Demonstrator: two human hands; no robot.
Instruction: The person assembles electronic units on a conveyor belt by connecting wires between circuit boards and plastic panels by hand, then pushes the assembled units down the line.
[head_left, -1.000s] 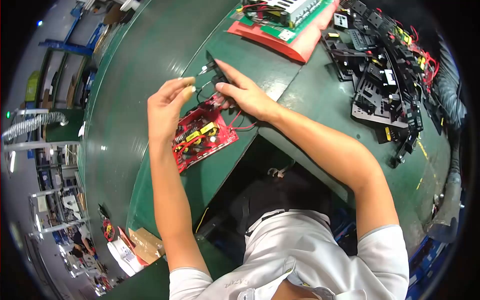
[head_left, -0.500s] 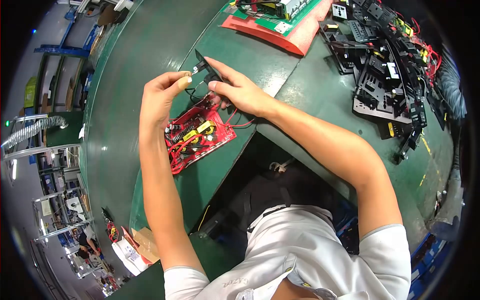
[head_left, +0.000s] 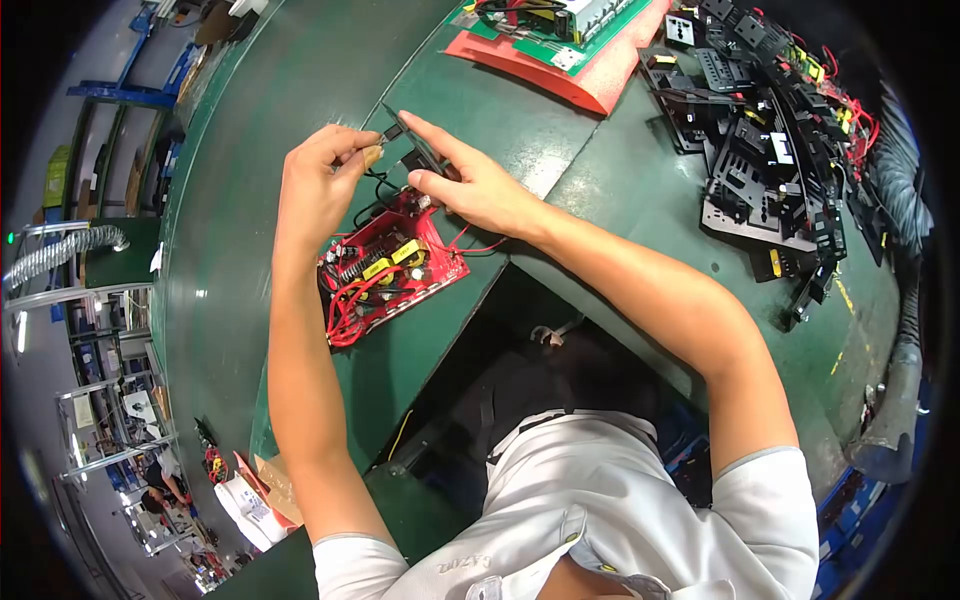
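A black panel (head_left: 424, 150) with socket-like parts on its back is held on edge in my right hand (head_left: 478, 188), fingers behind it and thumb in front. My left hand (head_left: 325, 180) pinches at the black part jutting from the panel's left side; whatever is between its fingertips is too small to make out. Below both hands lies an open red metal case (head_left: 440, 270) on the green bench. Inside it are a circuit board, yellow-wrapped transformers (head_left: 407, 252) and red wires (head_left: 345, 312). Black wires (head_left: 372, 205) run between the case and the panel.
Many black panels (head_left: 745, 190) with sockets and wires are piled at the right. Green circuit boards (head_left: 600, 35) rest on a pink foam sheet (head_left: 540, 72) at the back. A flexible duct (head_left: 905, 190) stands far right. Another person (head_left: 165, 480) is in the distant left.
The left fingertips have closed in on the part on the panel's side, where a pale metal bit showed before. The right hand keeps its hold, and the view has shifted slightly.
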